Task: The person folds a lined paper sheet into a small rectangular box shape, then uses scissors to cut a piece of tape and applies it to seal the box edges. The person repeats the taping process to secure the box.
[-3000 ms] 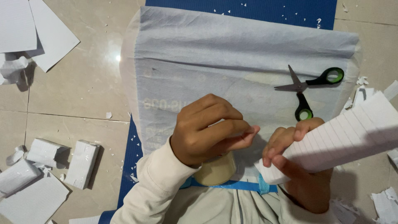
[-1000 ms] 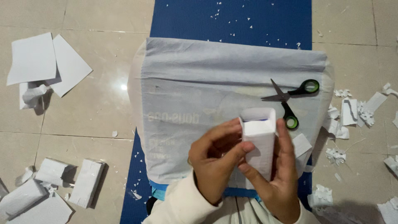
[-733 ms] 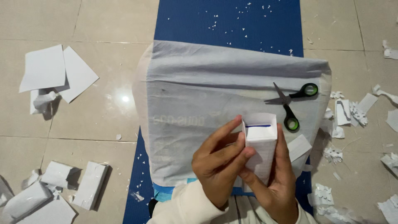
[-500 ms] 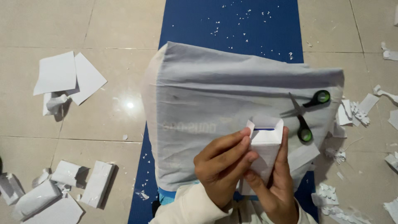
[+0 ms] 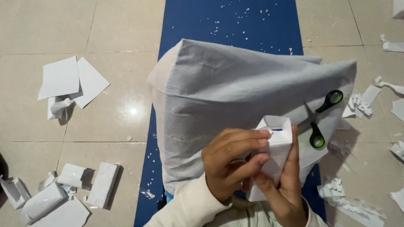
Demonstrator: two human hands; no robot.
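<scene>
A beige tiled floor [image 5: 105, 126] ran under everything, with a blue mat [image 5: 231, 21] stretching away down the middle. You had a pale grey cloth [image 5: 227, 88] draped over your lap, bulging upward on the mat. Near its right edge lay black scissors with green-lined handles [image 5: 322, 120], the blades partly lost in the folds.

Your 2 hands met low in the middle of the view around a folded white paper tube [image 5: 278, 138], held upright with its open top facing you and a short blue line showing inside the rim. Your left hand [image 5: 229, 164] curled its fingers across the tube's left face, pinching it closed against the thumb. Your right hand [image 5: 286, 185] cupped the tube from the near right, fingers wrapped snugly along its side. Something tan showed between your palms, possibly a tape roll, though the view was too tight to be sure.

Loose white sheets [image 5: 71, 80] lay far left, folded paper blocks [image 5: 80, 180] near left, and cut paper scraps [image 5: 357, 105] scattered on the right.
</scene>
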